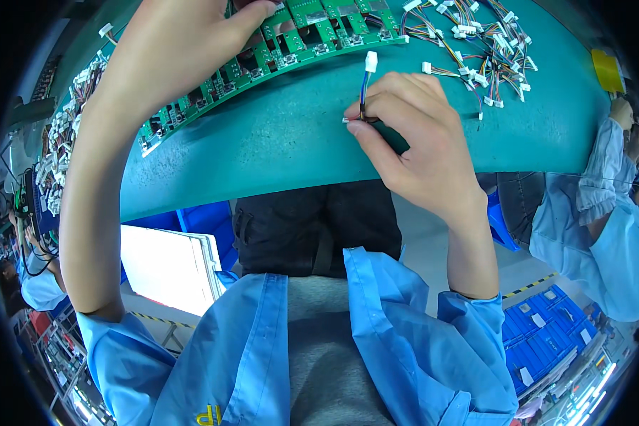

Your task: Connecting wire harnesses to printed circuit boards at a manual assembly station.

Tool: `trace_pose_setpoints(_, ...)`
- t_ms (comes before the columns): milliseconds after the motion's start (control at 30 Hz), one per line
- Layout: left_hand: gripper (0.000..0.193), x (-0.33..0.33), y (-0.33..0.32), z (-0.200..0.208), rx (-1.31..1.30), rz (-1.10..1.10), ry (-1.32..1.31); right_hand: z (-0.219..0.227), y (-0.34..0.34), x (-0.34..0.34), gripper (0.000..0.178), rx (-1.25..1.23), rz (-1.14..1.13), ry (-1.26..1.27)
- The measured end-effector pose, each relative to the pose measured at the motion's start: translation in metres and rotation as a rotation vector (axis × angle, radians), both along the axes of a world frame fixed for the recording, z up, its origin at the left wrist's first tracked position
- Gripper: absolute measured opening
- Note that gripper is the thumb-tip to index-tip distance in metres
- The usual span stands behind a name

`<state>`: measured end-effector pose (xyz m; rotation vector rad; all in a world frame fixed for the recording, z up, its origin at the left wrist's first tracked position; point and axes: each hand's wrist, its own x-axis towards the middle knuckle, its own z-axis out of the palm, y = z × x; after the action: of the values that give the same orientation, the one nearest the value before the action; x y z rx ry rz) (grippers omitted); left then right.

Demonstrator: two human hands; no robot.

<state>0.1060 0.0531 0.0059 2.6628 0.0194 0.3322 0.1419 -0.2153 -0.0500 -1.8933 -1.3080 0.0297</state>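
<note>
My right hand (pixel 422 138) is closed in a pinch on a short wire harness (pixel 363 92). Its white connector (pixel 371 62) points up on dark and blue wires, and a small white end shows at the fingertips. At the top edge my left hand (pixel 199 42) reaches over a long panel of green circuit boards (pixel 291 58). Its thumb lies across the boards, while the other fingers are mostly hidden or out of view, so its grip cannot be told. Metal parts and small components cover the panel.
Loose wire harnesses (pixel 486 50) with white connectors lie in a heap at the far right of the green table (pixel 291 142). More harnesses (pixel 60 156) are piled along the left edge. A person in a blue sleeve (pixel 596 177) sits at the right. Blue crates (pixel 543 334) stand below.
</note>
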Motion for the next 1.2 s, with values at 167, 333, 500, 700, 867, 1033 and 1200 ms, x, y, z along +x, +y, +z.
trace_pose_setpoints(167,0.008,0.003,-0.006,0.005,-0.076,0.020,0.062,0.009,-0.006,0.004,0.007,-0.012,0.024,0.009)
trace_pose_setpoints(333,0.009,0.000,0.001,0.001,-0.125,0.046,0.046,0.040,0.011,0.021,0.005,0.071,-0.025,0.030)
trace_pose_setpoints(500,0.009,-0.001,-0.002,0.003,-0.161,0.070,0.098,0.062,0.063,0.078,0.009,-0.268,-0.047,0.110)
trace_pose_setpoints(700,0.008,0.006,-0.008,0.016,-0.132,-0.160,0.151,0.070,0.073,0.087,0.011,-0.336,0.080,0.055)
trace_pose_setpoints(867,0.004,-0.003,-0.008,0.011,-0.163,-0.041,0.097,0.082,0.080,0.080,0.011,-0.422,0.094,0.024)
trace_pose_setpoints(1033,0.003,-0.009,-0.013,0.001,-0.197,0.078,0.030,0.088,0.080,0.079,0.011,-0.513,0.082,-0.005)
trace_pose_setpoints(1200,0.004,-0.014,-0.006,-0.003,-0.170,0.068,0.017,0.065,0.081,0.087,0.011,-0.295,0.203,-0.250)
